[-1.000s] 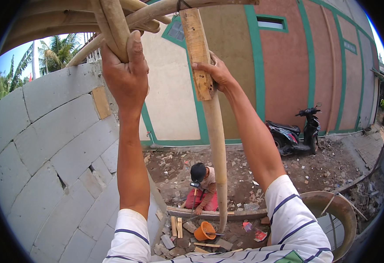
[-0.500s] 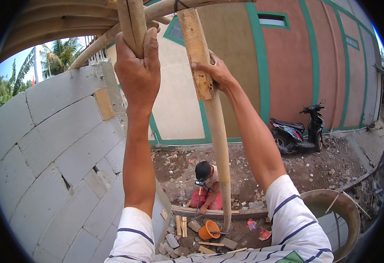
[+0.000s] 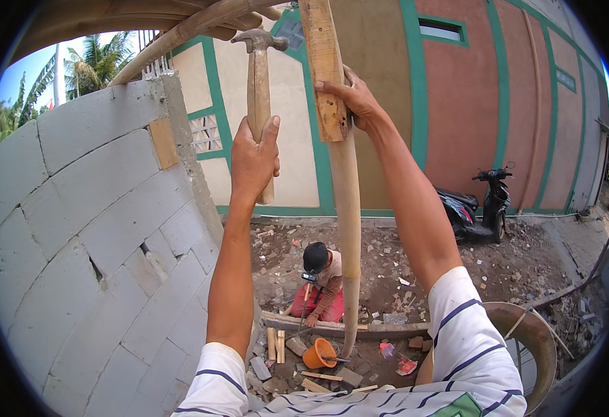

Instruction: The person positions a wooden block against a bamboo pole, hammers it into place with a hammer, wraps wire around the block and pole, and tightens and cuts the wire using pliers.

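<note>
My left hand (image 3: 254,163) is closed around the wooden handle of a claw hammer (image 3: 258,97). The hammer stands nearly upright, its metal head at the top. To its right, my right hand (image 3: 356,101) grips a short wooden plank (image 3: 323,76), thumb across the plank's face and the other fingers partly hidden behind. The plank lies against the upper part of a long bamboo pole (image 3: 350,229), which runs down to the rubble below. A gap separates the hammer from the plank.
A grey block wall (image 3: 96,208) rises on the left, with bamboo poles (image 3: 186,35) overhead. Below, another person (image 3: 323,281) crouches near an orange bucket (image 3: 320,354) and wood offcuts (image 3: 277,345). A motor scooter (image 3: 482,205) and a round basin (image 3: 551,340) are on the right.
My left hand has moved down and right, bringing the hammer's head into view. My right hand keeps its grip on the plank, which sits slightly higher in view.
</note>
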A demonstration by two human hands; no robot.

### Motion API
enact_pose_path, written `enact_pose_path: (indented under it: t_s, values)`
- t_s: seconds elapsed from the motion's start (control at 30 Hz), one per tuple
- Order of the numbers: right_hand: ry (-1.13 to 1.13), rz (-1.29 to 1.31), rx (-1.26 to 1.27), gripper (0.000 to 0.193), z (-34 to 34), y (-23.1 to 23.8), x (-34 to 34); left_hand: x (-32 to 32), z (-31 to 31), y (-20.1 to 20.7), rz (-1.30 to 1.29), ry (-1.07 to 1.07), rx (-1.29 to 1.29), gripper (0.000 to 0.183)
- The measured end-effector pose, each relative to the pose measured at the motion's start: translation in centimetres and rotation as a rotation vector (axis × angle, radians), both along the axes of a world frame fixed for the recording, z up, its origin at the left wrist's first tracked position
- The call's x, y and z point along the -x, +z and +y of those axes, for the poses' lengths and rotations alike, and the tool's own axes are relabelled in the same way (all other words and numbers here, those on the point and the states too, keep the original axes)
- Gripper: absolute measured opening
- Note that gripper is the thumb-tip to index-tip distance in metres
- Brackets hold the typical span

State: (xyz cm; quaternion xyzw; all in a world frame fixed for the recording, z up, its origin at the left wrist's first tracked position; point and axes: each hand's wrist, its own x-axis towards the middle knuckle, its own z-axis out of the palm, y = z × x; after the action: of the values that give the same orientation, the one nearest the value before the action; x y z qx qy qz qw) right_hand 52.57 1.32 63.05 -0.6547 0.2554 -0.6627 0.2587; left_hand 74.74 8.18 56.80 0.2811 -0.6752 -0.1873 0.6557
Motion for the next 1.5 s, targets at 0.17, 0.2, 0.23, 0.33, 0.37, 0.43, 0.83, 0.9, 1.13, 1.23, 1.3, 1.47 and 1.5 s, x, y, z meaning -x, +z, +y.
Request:
enact_pose_path:
  t_s: [0.17,0.2,0.23,0.33,0.37,0.43,0.83,0.9,1.13,1.23,1.3,1.47,1.5]
  values:
    - [-0.043,0.172,-0.096,0.110,-1.1,2.6,2.3,-1.7,0.1,-6.4,0.039,-0.068,-0.205,0.037]
    - [-0.005,0.132,-0.134,0.111,-1.6,3.4,3.1,-1.3,0.2,-7.5,0.068,-0.110,-0.249,0.036]
    - [-0.014,0.132,-0.141,0.111,-2.0,4.5,3.5,-1.1,0.4,-8.5,0.068,-0.119,-0.256,0.036]
    - [-0.006,0.164,-0.044,0.110,-2.7,7.6,3.2,-0.5,1.1,-10.8,0.061,-0.135,-0.275,0.035]
    - [0.006,0.176,0.021,0.104,-3.0,8.2,2.8,0.0,1.2,-11.7,0.029,-0.068,-0.220,0.036]
    - [0.029,0.188,0.083,0.098,-2.7,8.5,1.5,0.2,0.9,-13.0,0.000,0.010,-0.169,0.036]
    - [0.073,0.092,0.085,0.080,-2.2,8.3,1.0,1.6,-2.6,-18.0,-0.201,0.231,0.227,0.036]
    - [0.087,0.106,0.081,0.080,-2.0,8.3,0.8,-0.8,-4.1,-19.4,-0.502,0.405,0.518,0.032]
    - [0.092,0.103,0.085,0.083,-2.0,8.3,0.5,-3.0,-7.4,-11.7,-0.832,0.866,0.726,0.036]
    - [0.076,0.137,0.052,0.085,-2.0,8.2,0.8,-2.8,-8.1,-11.4,-0.815,0.850,0.664,0.039]
    - [0.059,0.137,0.067,0.086,-2.0,8.1,1.1,-1.9,-7.4,-12.3,-0.747,0.726,0.560,0.041]
    - [0.103,0.106,0.062,0.082,-2.5,8.1,0.6,-0.3,-4.8,-13.7,-0.665,0.580,0.365,0.037]
    - [0.140,0.088,0.070,0.084,-2.3,8.2,0.5,0.4,-4.1,-14.2,-0.603,0.511,0.267,0.035]
